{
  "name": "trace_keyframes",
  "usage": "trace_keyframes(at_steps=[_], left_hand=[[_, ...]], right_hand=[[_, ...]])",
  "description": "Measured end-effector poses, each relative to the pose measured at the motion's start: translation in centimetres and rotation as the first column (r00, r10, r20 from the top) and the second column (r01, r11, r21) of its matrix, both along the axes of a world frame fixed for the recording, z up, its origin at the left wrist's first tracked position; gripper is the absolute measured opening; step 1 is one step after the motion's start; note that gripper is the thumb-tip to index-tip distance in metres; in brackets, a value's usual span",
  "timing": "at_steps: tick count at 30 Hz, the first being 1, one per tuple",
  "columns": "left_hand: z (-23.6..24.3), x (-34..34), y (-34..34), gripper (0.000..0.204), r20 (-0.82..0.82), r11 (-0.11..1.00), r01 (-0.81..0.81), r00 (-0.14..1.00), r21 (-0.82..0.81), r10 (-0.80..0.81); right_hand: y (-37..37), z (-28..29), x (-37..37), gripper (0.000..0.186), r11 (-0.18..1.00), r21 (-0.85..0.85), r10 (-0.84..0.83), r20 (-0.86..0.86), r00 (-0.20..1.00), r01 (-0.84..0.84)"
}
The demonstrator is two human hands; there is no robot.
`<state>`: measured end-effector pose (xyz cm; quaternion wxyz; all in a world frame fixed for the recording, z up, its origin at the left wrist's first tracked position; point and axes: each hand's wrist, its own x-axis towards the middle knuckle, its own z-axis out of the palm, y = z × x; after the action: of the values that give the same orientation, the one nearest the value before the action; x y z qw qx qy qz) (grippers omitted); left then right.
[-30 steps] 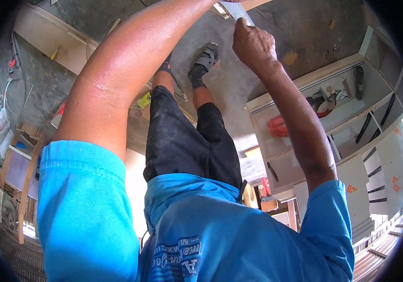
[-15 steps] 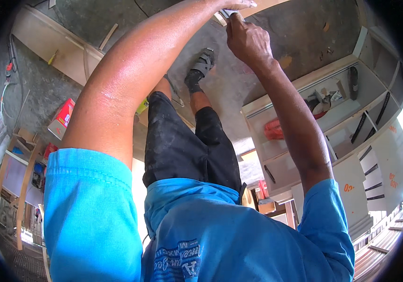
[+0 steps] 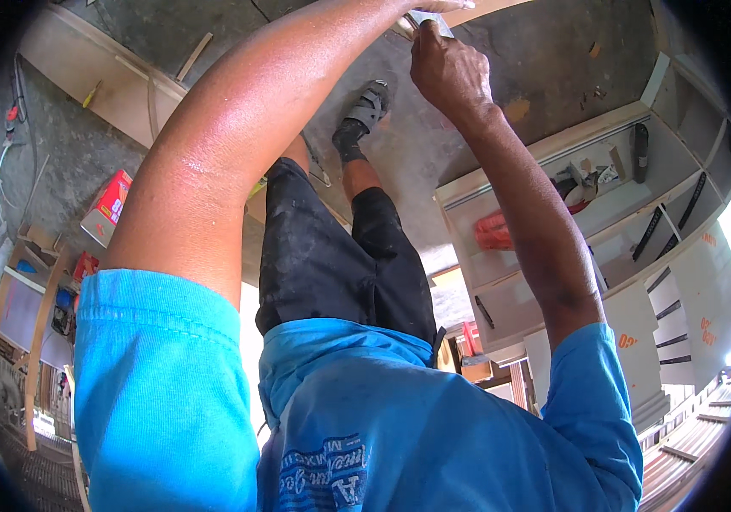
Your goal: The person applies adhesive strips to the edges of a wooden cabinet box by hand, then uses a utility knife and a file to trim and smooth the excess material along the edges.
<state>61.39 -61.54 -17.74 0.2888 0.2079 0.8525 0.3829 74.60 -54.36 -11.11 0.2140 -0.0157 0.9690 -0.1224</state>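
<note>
My right hand [image 3: 452, 70] is closed in a fist near the top edge, its back toward me. Out of the fist shows a small tool with a pale, shiny flat part [image 3: 434, 19]; its handle is hidden in the fingers. Just above it my left hand [image 3: 444, 5] lies with fingers stretched out flat, mostly cut off by the picture's upper edge. Whether it touches the tool I cannot tell. Beside both hands a light wooden board [image 3: 498, 12] runs out of the picture at the top.
On the right stands a white cabinet carcass [image 3: 502, 294] with a red bag [image 3: 493, 231] and dark drawer runners. A long board [image 3: 84, 72] lies at the upper left. Left of my arm are a red box [image 3: 110, 205], a cable [image 3: 14, 115] and a wooden frame [image 3: 37, 367].
My hands and the tool have shifted very slightly up, so less of my left hand shows. My right fist remains closed on the tool.
</note>
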Motion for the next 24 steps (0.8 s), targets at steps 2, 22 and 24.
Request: trace_keyframes(at_steps=[2,22,24], left_hand=[[0.1,-0.2,-0.1,0.086,0.027,1.0,0.023,0.999,0.02,-0.024],[1.1,0.0,-0.3,0.086,0.028,0.999,0.01,1.0,0.036,-0.011],[1.3,0.0,-0.1,0.086,0.072,1.0,0.014,0.997,0.012,-0.015]], right_hand=[[0.1,0.2,0.1,0.023,1.0,0.012,-0.005,0.052,0.999,0.004],[-0.1,0.0,-0.3,0.024,0.998,0.058,0.025,0.036,0.999,-0.027],[0.0,0.0,-0.3,0.023,0.999,0.036,0.018,0.027,0.999,-0.019]])
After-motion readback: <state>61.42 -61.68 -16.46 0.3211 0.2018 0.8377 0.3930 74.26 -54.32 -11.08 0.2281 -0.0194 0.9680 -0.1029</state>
